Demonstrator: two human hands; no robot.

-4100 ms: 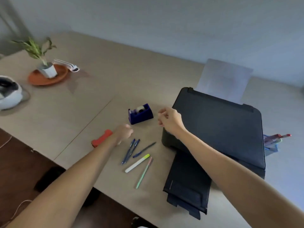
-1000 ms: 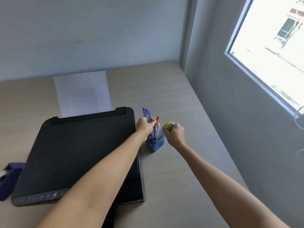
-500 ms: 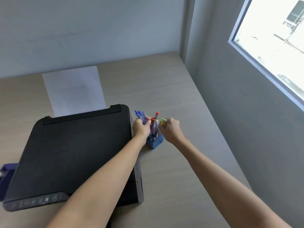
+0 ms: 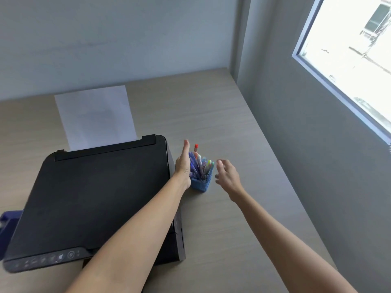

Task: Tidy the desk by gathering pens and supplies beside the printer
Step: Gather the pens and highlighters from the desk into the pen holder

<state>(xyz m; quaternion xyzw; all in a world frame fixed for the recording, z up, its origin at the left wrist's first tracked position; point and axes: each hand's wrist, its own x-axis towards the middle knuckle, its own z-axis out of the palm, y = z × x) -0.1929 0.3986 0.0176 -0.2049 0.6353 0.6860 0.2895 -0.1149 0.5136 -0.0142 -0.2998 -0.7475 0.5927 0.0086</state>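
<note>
We see the pen pot (image 4: 200,182) mid-frame between both hands, pens upright; left hand (image 4: 183,163) flat and released touching it, right hand (image 4: 227,176) released just beside.

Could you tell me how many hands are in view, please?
2: the left hand is open beside the printer, touching the pens; the right hand is open, just right of the holder.

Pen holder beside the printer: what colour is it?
Blue, with a woven-looking texture; head view shows the pen holder.
</note>
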